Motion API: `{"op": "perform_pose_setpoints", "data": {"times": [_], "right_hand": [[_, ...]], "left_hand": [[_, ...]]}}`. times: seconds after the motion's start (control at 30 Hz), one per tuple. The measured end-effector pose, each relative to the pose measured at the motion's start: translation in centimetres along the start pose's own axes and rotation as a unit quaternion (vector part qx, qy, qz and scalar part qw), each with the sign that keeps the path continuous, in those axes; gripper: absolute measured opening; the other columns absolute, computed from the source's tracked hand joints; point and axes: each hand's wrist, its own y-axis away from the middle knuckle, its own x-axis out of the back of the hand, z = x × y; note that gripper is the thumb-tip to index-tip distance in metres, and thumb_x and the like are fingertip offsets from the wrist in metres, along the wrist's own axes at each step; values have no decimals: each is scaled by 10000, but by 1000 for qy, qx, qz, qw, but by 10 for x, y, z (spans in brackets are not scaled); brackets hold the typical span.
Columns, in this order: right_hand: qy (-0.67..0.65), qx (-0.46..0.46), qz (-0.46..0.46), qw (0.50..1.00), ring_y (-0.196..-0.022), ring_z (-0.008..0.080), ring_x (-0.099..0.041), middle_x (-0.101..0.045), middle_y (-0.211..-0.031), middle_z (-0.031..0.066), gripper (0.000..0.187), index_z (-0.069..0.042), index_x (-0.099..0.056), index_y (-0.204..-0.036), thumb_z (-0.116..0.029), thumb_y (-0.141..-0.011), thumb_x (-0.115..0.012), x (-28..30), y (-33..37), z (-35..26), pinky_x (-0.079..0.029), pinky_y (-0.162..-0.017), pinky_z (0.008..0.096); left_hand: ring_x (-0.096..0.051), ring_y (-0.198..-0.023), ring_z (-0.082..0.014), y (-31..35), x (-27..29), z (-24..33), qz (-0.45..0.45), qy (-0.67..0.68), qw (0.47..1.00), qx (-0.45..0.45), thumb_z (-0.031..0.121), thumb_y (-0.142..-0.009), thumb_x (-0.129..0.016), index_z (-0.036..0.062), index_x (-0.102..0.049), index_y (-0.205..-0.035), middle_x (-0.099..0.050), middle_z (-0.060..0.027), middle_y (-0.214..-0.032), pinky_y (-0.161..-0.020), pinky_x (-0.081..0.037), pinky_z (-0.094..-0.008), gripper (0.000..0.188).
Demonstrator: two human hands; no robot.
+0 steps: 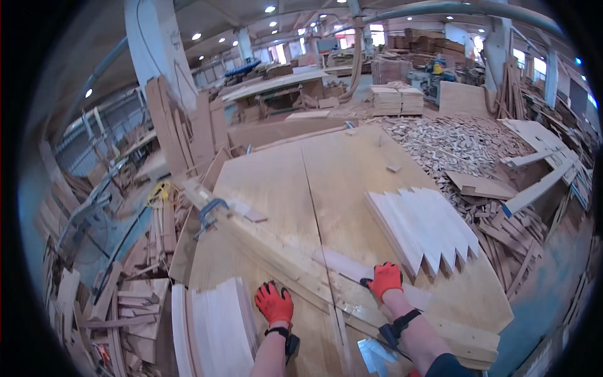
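Note:
My left hand (274,304), in a red glove with dark fingertips, has its fingers spread and holds nothing. It is above the plywood tabletop (264,182), beside a stack of pale curved boards (221,323). My right hand (385,280), gloved alike, is closed over a pale wooden strip (344,264) on the far side of a long wooden beam (260,248); its fingertips are partly hidden. The beam crosses the table diagonally, and a blue clamp (210,217) grips its far left end. A second stack of pale boards with pointed near ends (427,220) lies to the right.
A shiny bluish piece (375,357) lies at the table's near edge, by my right forearm. Wood offcuts (455,144) are heaped beyond the table's right side. More scrap wood (135,308) is piled at left. A pillar (162,50) with leaning planks stands at the back left.

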Motion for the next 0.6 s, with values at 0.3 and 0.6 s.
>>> {"op": "perform_pose_setpoints", "data": {"times": [0.3, 0.6], "right_hand": [[-16, 12, 104, 994, -1117, 308, -586, -629, -1151, 115, 430, -125, -668, -1123, -485, -888, -660, 55, 31, -5, -486, -901, 461], [-78, 91, 70, 990, -1247, 392, -491, -472, -1458, 190, 530, -167, -566, -1370, -406, -904, -645, 30, 107, -13, -417, -998, 561]], "left_hand": [[-400, -1345, -399, 30, 57, -2, -25, 2, 1000, -15, 377, -851, -666, 12, -567, -1307, -515, -208, -1383, -1160, -259, -552, 592], [-504, -1225, -389, 33, 78, -2, -6, 164, 986, -38, 318, -836, -692, 36, -615, -1261, -592, -192, -1268, -1100, -339, -513, 516]]}}
